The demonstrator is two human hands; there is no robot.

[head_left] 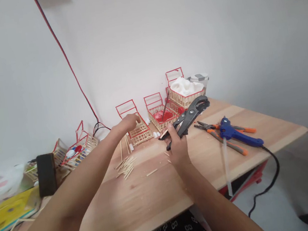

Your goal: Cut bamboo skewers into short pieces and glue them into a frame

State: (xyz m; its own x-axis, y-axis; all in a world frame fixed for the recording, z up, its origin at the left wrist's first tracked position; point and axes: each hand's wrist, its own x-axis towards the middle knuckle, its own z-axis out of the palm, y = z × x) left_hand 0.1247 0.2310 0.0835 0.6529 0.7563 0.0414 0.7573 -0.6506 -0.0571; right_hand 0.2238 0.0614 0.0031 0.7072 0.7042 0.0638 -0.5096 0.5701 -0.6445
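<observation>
Bench [143,204]: we are working at a wooden bench filling the lower middle of the frame, set against a white wall.
Finished baskets: several small stick baskets with red frames are standing along the back edge; one [186,94] at upper centre is holding white stuffing, another [162,117] is holding red paint with a brush in it. These look already built.
Left hand [128,123]: we are reaching it to the centre of the frame, fingers curled and touching the top of the unpainted-sided basket [138,130]; whether the grip is truly closing on it we cannot tell.
Right hand [178,146]: we are closing it around the handles of the black cutter [189,116], holding it lifted above the bench with its head pointing to the upper right.
Glue gun [237,134]: it is lying at right of centre, touching the orange-handled pliers [225,140]; both are lying unused.
Loose sticks [126,166]: a small pile is lying just below the left hand, so we judge more cutting and assembling is remaining.
</observation>
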